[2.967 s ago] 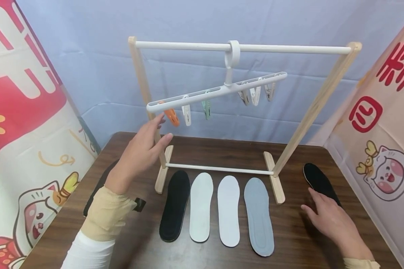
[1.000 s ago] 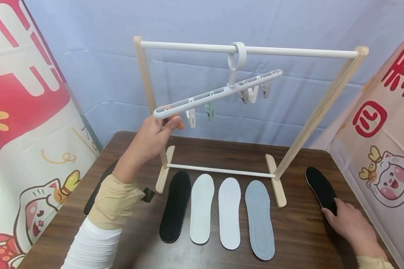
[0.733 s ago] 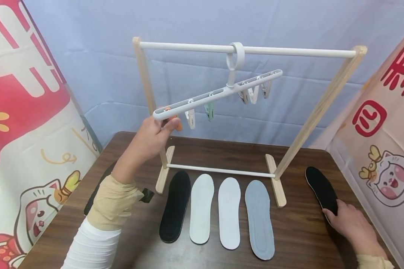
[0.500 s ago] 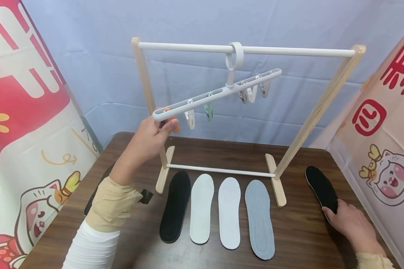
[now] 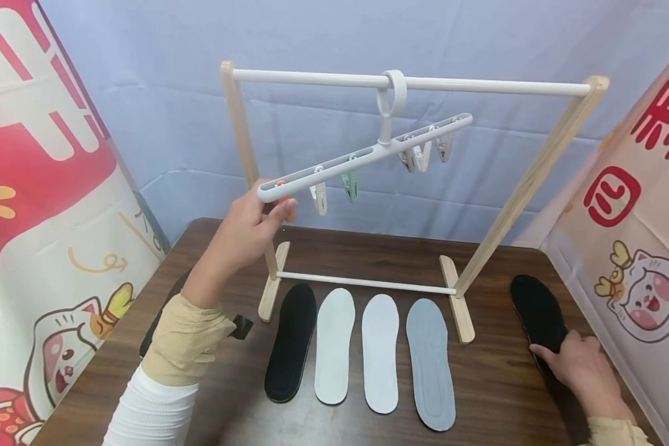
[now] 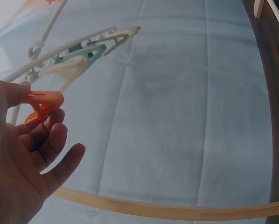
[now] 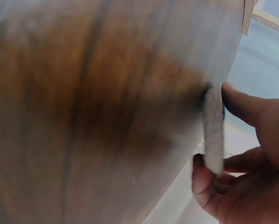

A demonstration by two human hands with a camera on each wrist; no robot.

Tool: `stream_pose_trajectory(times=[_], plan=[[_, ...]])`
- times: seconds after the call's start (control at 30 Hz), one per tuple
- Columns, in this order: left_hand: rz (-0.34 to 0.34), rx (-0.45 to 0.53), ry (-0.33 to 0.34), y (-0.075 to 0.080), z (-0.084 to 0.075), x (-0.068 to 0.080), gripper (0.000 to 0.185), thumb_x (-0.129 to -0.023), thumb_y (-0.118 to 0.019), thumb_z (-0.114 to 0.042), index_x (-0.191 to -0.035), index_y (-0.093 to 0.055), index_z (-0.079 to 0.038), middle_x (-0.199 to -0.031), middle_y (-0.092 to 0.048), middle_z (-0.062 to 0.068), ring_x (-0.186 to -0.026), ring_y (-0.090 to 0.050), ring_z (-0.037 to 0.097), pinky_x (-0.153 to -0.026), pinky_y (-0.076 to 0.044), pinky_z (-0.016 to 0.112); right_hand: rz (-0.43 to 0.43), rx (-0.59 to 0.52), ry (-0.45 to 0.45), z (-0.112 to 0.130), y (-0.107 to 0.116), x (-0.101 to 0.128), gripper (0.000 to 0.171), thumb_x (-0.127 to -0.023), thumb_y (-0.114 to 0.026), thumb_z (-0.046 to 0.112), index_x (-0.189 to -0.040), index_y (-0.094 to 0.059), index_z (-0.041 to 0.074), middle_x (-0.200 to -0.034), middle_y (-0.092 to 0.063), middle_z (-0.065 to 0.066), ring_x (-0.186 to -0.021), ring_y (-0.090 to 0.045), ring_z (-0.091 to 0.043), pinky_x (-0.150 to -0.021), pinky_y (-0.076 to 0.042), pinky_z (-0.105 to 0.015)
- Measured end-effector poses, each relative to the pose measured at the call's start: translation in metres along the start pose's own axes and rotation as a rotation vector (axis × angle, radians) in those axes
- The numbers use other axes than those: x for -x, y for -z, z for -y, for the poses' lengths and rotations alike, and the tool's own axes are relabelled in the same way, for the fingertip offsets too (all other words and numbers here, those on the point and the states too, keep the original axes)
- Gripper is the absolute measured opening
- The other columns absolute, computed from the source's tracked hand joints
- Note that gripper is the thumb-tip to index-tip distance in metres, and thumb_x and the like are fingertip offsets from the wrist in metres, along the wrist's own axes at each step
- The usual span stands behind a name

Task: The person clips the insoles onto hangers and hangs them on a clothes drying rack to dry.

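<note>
Head view: orange clip [image 5: 290, 209] on tilted hanger [image 5: 362, 158] pinched by left hand [image 5: 245, 232], steadying it; black insole [image 5: 537, 313] gripped edgewise by right hand [image 5: 582, 371] for lifting.

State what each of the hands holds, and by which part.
Left hand pinches the orange clip at the hanger's low end. Right hand grips the black insole by its near end.
</note>
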State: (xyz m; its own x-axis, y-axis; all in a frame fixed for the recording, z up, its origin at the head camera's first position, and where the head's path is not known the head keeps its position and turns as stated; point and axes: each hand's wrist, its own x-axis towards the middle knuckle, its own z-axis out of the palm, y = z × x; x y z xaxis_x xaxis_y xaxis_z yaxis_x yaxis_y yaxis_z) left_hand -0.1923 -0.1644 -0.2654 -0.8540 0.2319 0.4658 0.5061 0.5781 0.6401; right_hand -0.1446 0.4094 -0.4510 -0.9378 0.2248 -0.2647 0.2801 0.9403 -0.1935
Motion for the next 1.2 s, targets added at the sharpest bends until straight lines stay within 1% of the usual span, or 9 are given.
stream_pose_trajectory(times=[0.07, 0.13, 0.3, 0.4, 0.5, 0.67, 0.77, 1.0, 1.2], plan=[[-0.005, 0.003, -0.001, 0.0, 0.0, 0.0, 0.034, -0.104, -0.058, -0.03, -0.126, -0.053, -0.004, -0.094, -0.063, 0.006, -0.088, -0.06, 0.02, -0.079, -0.049, 0.037, 0.008, -0.021, -0.016, 0.0, -0.001, -0.001, 0.097, -0.097, -0.063, 0.049, -0.127, -0.023, -0.035, -0.112, -0.029, -0.055, -0.101, -0.044, -0.071, -0.085, -0.043, -0.069], [-0.009, 0.013, -0.001, 0.0, -0.001, -0.001, 0.033, -0.104, -0.058, -0.029, -0.125, -0.053, -0.004, -0.093, -0.064, 0.005, -0.088, -0.059, 0.019, -0.08, -0.049, 0.037, 0.002, -0.035, -0.004, -0.002, -0.001, -0.002, 0.094, -0.096, -0.064, 0.046, -0.126, -0.026, -0.034, -0.113, -0.031, -0.056, -0.101, -0.046, -0.07, -0.083, -0.044, -0.068], [-0.011, 0.022, 0.005, 0.0, -0.001, -0.001, 0.033, -0.104, -0.059, -0.03, -0.124, -0.052, -0.004, -0.093, -0.064, 0.005, -0.089, -0.06, 0.019, -0.081, -0.05, 0.037, -0.089, -0.071, 0.062, -0.003, 0.002, -0.003, 0.071, -0.099, -0.062, 0.036, -0.117, -0.042, -0.03, -0.111, -0.047, -0.053, -0.097, -0.051, -0.066, -0.076, -0.046, -0.066], [-0.011, 0.021, 0.008, 0.001, -0.001, -0.001, 0.034, -0.104, -0.059, -0.031, -0.125, -0.053, -0.004, -0.093, -0.065, 0.005, -0.09, -0.061, 0.019, -0.081, -0.049, 0.037, -0.131, -0.1, 0.064, 0.0, 0.004, -0.001, 0.062, -0.102, -0.057, 0.033, -0.119, -0.046, -0.025, -0.115, -0.05, -0.05, -0.101, -0.05, -0.066, -0.078, -0.044, -0.066], [-0.015, 0.025, 0.009, 0.001, -0.001, -0.002, 0.034, -0.104, -0.059, -0.032, -0.124, -0.053, -0.004, -0.093, -0.065, 0.005, -0.09, -0.061, 0.019, -0.081, -0.049, 0.037, -0.145, -0.13, 0.053, 0.004, 0.007, 0.003, 0.058, -0.103, -0.055, 0.033, -0.121, -0.047, -0.022, -0.12, -0.049, -0.048, -0.104, -0.049, -0.066, -0.081, -0.042, -0.066], [-0.021, 0.035, 0.021, 0.002, -0.002, -0.002, 0.034, -0.104, -0.059, -0.031, -0.124, -0.053, -0.005, -0.093, -0.064, 0.005, -0.091, -0.06, 0.018, -0.082, -0.049, 0.037, -0.183, -0.183, 0.037, 0.011, 0.01, 0.009, 0.048, -0.103, -0.053, 0.028, -0.117, -0.05, -0.017, -0.117, -0.053, -0.046, -0.103, -0.049, -0.066, -0.08, -0.042, -0.064], [-0.021, 0.039, 0.027, 0.003, -0.003, -0.002, 0.033, -0.104, -0.059, -0.031, -0.124, -0.053, -0.005, -0.093, -0.064, 0.005, -0.091, -0.06, 0.018, -0.083, -0.049, 0.037, -0.192, -0.204, 0.025, 0.016, 0.012, 0.012, 0.046, -0.103, -0.053, 0.027, -0.117, -0.048, -0.016, -0.118, -0.052, -0.046, -0.104, -0.049, -0.066, -0.081, -0.042, -0.064], [-0.02, 0.029, 0.022, 0.003, -0.002, -0.001, 0.035, -0.104, -0.058, -0.034, -0.125, -0.052, -0.006, -0.093, -0.064, 0.004, -0.092, -0.06, 0.018, -0.082, -0.049, 0.037, -0.144, -0.233, 0.014, 0.021, 0.016, 0.02, 0.058, -0.105, -0.047, 0.032, -0.129, -0.036, -0.02, -0.128, -0.043, -0.047, -0.113, -0.043, -0.066, -0.089, -0.04, -0.067], [-0.024, 0.018, 0.019, 0.002, -0.002, 0.0, 0.035, -0.104, -0.058, -0.036, -0.124, -0.053, -0.007, -0.092, -0.064, 0.002, -0.089, -0.06, 0.017, -0.079, -0.046, 0.037, -0.153, -0.247, 0.052, 0.023, 0.016, 0.028, 0.059, -0.106, -0.047, 0.034, -0.128, -0.037, -0.02, -0.124, -0.047, -0.046, -0.111, -0.045, -0.065, -0.086, -0.041, -0.066]])
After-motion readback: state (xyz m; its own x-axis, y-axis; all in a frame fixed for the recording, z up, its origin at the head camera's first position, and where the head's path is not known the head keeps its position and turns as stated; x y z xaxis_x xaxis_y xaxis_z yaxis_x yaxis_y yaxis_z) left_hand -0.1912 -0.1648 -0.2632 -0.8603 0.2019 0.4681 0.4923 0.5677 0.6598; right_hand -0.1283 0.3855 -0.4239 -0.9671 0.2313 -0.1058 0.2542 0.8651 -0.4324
